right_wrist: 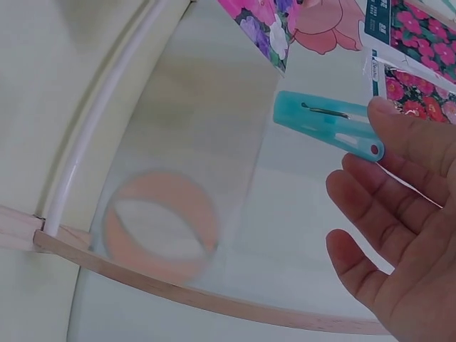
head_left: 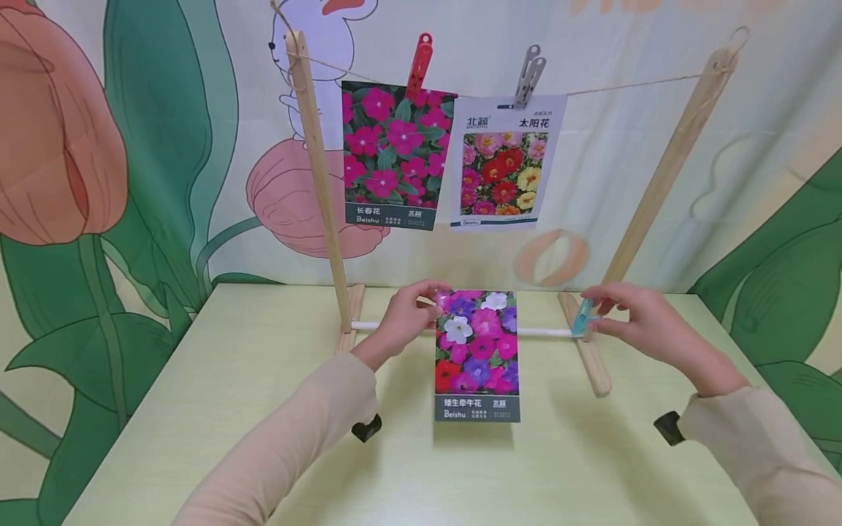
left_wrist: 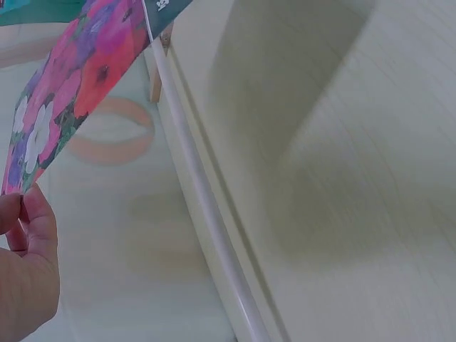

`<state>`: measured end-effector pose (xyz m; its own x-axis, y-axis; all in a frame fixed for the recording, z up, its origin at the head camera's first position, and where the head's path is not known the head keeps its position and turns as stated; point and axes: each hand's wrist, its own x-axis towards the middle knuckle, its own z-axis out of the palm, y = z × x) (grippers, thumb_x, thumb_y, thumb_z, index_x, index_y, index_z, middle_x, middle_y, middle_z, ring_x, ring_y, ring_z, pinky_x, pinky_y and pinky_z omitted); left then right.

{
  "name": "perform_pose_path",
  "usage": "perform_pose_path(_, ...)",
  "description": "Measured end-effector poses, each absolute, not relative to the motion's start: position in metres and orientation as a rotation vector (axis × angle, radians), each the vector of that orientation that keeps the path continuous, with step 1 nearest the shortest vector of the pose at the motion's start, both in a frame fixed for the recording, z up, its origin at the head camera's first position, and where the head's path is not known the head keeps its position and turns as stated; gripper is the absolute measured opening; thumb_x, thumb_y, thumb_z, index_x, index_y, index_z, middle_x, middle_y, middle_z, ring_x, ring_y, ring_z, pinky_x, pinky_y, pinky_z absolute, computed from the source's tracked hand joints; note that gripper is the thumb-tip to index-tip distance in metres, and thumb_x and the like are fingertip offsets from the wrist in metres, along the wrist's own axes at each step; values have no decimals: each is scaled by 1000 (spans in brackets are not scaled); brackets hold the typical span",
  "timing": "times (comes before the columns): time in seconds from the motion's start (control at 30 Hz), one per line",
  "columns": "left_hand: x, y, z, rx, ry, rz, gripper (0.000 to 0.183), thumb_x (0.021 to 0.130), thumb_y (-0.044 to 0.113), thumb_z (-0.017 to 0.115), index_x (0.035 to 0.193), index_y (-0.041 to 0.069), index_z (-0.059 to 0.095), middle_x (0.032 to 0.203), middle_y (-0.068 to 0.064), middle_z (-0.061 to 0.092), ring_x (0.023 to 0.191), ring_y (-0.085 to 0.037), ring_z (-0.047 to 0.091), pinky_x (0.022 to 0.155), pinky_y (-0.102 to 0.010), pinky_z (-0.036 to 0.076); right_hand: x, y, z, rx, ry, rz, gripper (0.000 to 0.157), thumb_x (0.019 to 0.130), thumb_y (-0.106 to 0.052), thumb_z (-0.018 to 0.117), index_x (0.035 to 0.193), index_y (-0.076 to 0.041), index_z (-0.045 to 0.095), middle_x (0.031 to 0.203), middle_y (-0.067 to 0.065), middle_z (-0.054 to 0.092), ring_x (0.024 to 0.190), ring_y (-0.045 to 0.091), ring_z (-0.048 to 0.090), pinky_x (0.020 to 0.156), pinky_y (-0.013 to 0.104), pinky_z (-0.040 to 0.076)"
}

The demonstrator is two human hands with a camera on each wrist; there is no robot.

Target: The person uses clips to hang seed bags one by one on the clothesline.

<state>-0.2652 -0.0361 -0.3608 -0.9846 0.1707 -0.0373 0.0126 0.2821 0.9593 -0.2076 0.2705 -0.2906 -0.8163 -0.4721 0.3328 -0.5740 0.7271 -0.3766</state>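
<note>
My left hand (head_left: 409, 319) pinches the top left corner of a petunia seed packet (head_left: 476, 347), held upright above the table. In the left wrist view the thumb and fingertips grip the packet (left_wrist: 78, 85) by its edge. To the right, my right hand (head_left: 647, 329) holds a light blue clothespin (head_left: 582, 317) between thumb and fingers. The right wrist view shows this clothespin (right_wrist: 324, 121) with its jaws pointing away from the hand, nothing between them. Behind, two seed packets hang from a string: one with pink flowers (head_left: 397, 153) and a white one (head_left: 506, 164).
A red clothespin (head_left: 419, 66) and a grey clothespin (head_left: 529, 77) clip the hanging packets to the twine (head_left: 645, 84). Two wooden posts (head_left: 319, 175) hold the twine, joined below by a white rod (head_left: 546, 332). A printed curtain (head_left: 592, 168) hangs behind the table (head_left: 217, 365).
</note>
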Motion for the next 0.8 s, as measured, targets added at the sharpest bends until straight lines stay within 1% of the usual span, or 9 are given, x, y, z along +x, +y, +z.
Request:
perform_pose_path(0.27, -265, -34, -356, 206, 2421, 1810, 36, 84, -1, 51, 115, 17, 57, 97, -6, 50, 79, -19, 55, 66, -26, 52, -209, 273, -281, 837, -2674, 651, 33, 74, -5, 68, 105, -4, 58, 90, 1, 61, 78, 2, 52, 67, 27, 42)
perform_pose_path(0.43, -266, -32, -353, 213, 2421, 1804, 37, 84, -1, 52, 115, 19, 57, 99, -6, 49, 82, -19, 54, 69, -28, 52, -212, 273, -275, 834, -2656, 638, 34, 73, -5, 69, 105, -4, 58, 89, 2, 61, 77, 1, 52, 69, 24, 43)
perform_pose_path(0.6, -265, -31, -348, 230, 2427, 1806, 36, 85, 0, 52, 115, 18, 58, 100, -6, 49, 83, -20, 53, 72, -32, 52, -213, 273, -269, 826, -2655, 632, 34, 75, -8, 68, 107, -5, 58, 90, 2, 62, 77, -4, 50, 69, 21, 43)
perform_pose_path(0.7, -265, -30, -345, 242, 2434, 1806, 36, 85, 0, 52, 116, 18, 57, 100, -6, 50, 83, -20, 53, 71, -31, 51, -213, 273, -265, 823, -2656, 631, 33, 76, -9, 67, 108, -5, 58, 90, 2, 62, 77, -5, 49, 68, 22, 43)
perform_pose_path(0.8, -264, -29, -343, 253, 2436, 1810, 36, 85, 1, 52, 116, 19, 57, 98, -5, 49, 83, -19, 53, 68, -28, 51, -214, 272, -262, 819, -2660, 635, 33, 77, -10, 67, 108, -6, 58, 90, 2, 61, 77, -5, 48, 69, 22, 42)
